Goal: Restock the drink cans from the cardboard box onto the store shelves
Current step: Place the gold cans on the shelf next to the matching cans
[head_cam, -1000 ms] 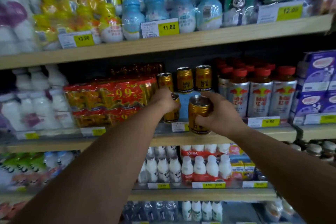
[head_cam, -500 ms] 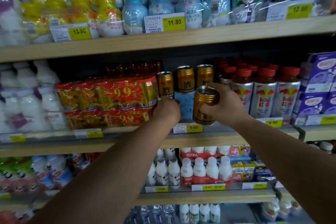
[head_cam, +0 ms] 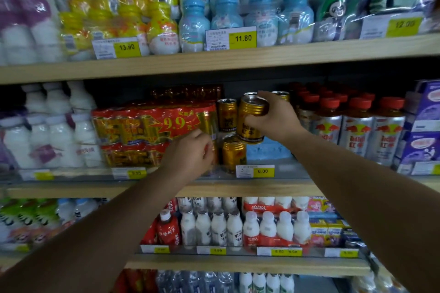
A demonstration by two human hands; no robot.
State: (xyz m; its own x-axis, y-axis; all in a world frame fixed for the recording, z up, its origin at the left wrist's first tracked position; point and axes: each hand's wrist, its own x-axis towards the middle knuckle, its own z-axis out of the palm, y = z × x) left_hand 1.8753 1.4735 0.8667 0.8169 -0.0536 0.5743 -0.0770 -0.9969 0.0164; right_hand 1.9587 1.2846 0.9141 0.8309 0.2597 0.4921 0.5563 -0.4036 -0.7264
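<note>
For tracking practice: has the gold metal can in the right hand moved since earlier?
Yes: the gold metal can has risen, now well above the yellow 6.00 price tag.

Gold can with black lettering; red-and-gold multipack; yellow price tag; red-capped silver bottles

Blue bottle packs stand beside yellow bottle packs, above red-capped bottles.

13.90 on left upper tag, 11.80 on centre upper tag, 12.00 on right upper tag, 6.00 on middle-shelf tag, 9.9 on red multipack, 红牛 on gold can and red-capped bottles
</note>
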